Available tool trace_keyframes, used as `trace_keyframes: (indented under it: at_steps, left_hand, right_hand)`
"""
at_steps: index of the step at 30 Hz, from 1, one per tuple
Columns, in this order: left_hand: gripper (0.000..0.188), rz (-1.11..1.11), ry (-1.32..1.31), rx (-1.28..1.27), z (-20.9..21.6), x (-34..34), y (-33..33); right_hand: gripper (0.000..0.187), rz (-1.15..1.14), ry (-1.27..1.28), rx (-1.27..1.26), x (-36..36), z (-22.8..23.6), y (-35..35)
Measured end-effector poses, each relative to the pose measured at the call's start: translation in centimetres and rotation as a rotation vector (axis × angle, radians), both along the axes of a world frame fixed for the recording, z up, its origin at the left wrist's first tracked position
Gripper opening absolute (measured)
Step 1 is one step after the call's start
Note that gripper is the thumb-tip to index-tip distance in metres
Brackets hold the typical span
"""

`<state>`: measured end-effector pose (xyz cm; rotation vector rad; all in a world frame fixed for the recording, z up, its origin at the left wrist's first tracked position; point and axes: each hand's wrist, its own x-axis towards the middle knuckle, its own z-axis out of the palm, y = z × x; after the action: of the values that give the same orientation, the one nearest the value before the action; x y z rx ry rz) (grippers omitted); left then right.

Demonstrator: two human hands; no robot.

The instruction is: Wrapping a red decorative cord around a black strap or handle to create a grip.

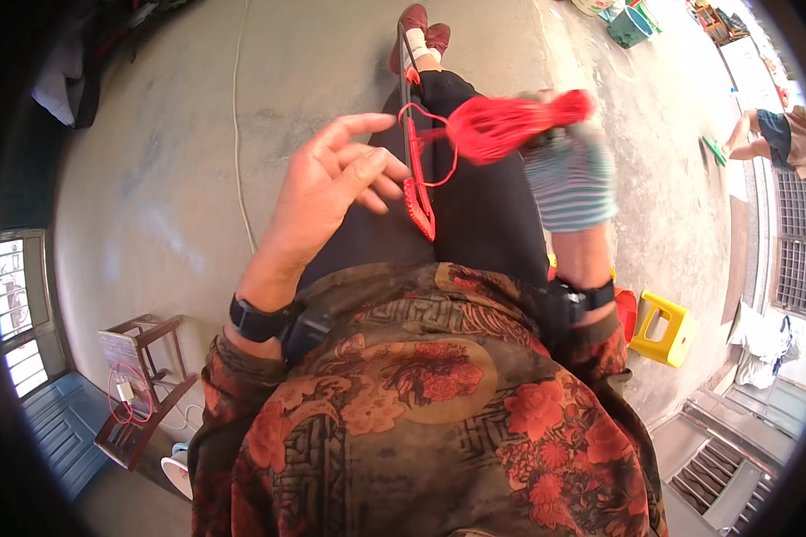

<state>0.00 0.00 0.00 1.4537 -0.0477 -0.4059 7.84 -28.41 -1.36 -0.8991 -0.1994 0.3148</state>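
My right hand (571, 183), in a striped blue-and-white glove and blurred by motion, grips a bundle of red cord (501, 125). A loop of the cord runs left from the bundle to a long, thin dark strip (405, 76), which stretches from my shoes up over my legs. At the strip's near end, above my lap, red cord is wound tightly round a narrow bent loop (418, 210). My bare left hand (336, 174) is just left of the strip, its fingers apart and nothing visibly held. Whether its fingertips touch the strip, I cannot tell.
A yellow plastic stool (661, 329) stands at my right, and a wooden stool frame (148, 380) at my left. A pale cable (238, 134) crosses the floor. Far right, another person (775, 143) is partly visible; a teal bucket (630, 29) sits beyond.
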Motion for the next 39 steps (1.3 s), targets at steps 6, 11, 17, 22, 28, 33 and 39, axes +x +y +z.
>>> trace_keyframes:
  at_steps: [6,11,17,22,28,33,39]
  left_hand:
    - [0.053,0.067,0.273,-1.018,2.1,-0.1,-3.4]
    - [0.052,-0.047,0.18,-1.4,1.0,-1.8,1.6]
    - [0.068,-0.319,0.341,-0.907,0.1,-4.4,1.5]
    - [0.065,-0.114,0.372,-0.967,1.5,-2.1,-4.9]
    - [0.053,0.11,0.32,-1.108,2.8,-1.6,0.3]
    - [0.039,0.252,0.383,-0.717,1.1,-6.4,2.9]
    - [0.022,0.359,0.375,-0.205,-0.7,-10.9,3.7]
  right_hand:
    - [0.024,0.72,-0.227,0.39,-4.3,8.5,-1.6]
    - [0.039,0.22,-0.028,0.36,-7.5,6.3,-1.5]
    - [0.038,0.124,0.085,0.119,-8.3,6.1,-2.5]
    - [0.023,0.662,-0.515,0.271,-7.7,13.1,-7.5]
    - [0.018,-0.27,-0.033,-0.119,-10.4,8.8,-4.3]
    - [0.032,0.041,-0.397,-1.16,-6.5,0.6,3.1]
    - [0.037,0.253,-0.8,-1.499,-6.0,-2.4,6.8]
